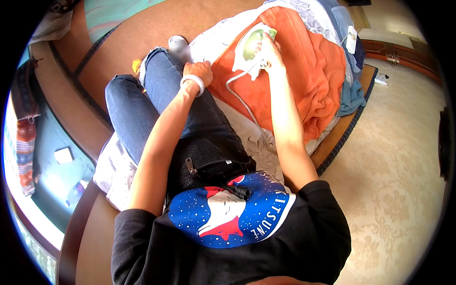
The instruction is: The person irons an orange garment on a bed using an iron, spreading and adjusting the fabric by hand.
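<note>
My right hand (270, 54) is wrapped around the handle of a white and green clothes iron (250, 45). The iron lies on an orange cloth (289, 71), which is smooth beneath it and bunched into folds to the right. A grey and white braided cord (242, 100) runs from the iron's heel down toward my lap. Beside the cloth's left edge, my left hand (199, 72) is closed, with its fingers curled by my knee. What those fingers hold, if anything, is hidden. A white bracelet circles that wrist.
White patterned fabric (209, 40) lies under the orange cloth. Blue garments (351, 97) are heaped along the right edge of the brown woven mat (142, 28). My jeans-clad legs (166, 95) stretch out on the left. Patterned flooring (384, 166) lies to the right.
</note>
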Demonstrator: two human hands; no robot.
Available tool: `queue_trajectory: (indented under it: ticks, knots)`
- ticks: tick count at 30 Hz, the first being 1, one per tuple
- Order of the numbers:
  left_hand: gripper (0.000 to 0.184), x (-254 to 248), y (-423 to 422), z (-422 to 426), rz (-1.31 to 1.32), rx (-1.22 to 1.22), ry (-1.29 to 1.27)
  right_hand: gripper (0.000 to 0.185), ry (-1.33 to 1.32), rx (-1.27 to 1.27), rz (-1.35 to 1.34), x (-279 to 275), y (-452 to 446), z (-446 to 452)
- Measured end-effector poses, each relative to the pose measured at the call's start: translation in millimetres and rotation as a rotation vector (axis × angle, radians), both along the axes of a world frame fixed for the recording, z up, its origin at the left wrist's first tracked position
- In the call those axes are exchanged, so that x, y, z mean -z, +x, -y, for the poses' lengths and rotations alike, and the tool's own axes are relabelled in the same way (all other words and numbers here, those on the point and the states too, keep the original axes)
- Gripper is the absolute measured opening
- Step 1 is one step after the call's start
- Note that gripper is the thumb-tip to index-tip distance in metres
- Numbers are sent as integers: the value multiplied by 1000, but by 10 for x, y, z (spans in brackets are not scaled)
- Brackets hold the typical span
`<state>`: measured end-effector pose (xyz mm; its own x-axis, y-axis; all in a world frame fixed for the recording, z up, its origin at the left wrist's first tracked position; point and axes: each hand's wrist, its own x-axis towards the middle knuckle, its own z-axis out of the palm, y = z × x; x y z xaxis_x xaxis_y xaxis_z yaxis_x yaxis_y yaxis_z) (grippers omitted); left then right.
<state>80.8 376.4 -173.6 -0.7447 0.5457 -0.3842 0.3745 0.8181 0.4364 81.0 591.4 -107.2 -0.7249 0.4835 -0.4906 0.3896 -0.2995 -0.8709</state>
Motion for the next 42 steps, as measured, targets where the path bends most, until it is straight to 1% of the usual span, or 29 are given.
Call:
queue_trajectory:
  ticks: [3, 6, 9, 11, 13, 14, 18, 21, 22, 27, 29, 31, 34, 38, 41, 42]
  knots:
    - [31, 1, -3, 4, -3, 6, -4, 24, 23, 11, 26, -20, 10, 36]
    - [31, 5, -6, 5, -22, 1, -1, 24, -25, 28, -32, 80, 91, 176]
    - [31, -16, -10, 11, -20, 6, -1, 20, -96, 60, -58, 148, 203, 436]
    - [31, -46, -16, 4, -11, 0, -13, 18, -69, 42, -53, 185, 259, 568]
    - [31, -47, -9, -3, 3, -5, -23, 23, -10, 138, -32, 190, 300, 731]
    - [31, -41, -15, -9, 12, -11, -27, 23, -5, 112, -24, 156, 329, 767]
    - [30, -101, -31, -22, 44, -13, -41, 22, -48, 89, -26, 133, 386, 847]
    - [30, -92, -36, -11, 50, -3, -29, 22, -34, 114, 28, 198, 421, 902]
    - [30, -94, -31, -6, 45, 2, -28, 23, -63, 66, -4, 191, 451, 890]
    - [29, -59, 0, 24, -15, 6, -18, 24, 53, 133, 8, 195, 374, 810]
    - [29, -33, -11, 21, -16, 7, -36, 21, 31, 104, -86, 213, 349, 705]
    - [29, -4, -12, 19, -23, 11, -46, 20, 21, 125, -66, 206, 238, 598]
    - [29, -19, -18, 27, -28, 20, -33, 21, 94, 115, 1, 127, 58, 417]
    - [28, -59, -45, 37, 16, 31, -40, 27, 67, 50, 21, 83, -88, 93]
    - [28, -56, -69, 44, 37, 32, -37, 27, 70, 92, 75, 34, -107, 76]
    - [28, -18, -79, 48, 35, 28, -28, 27, 56, 51, 68, 23, -89, 72]
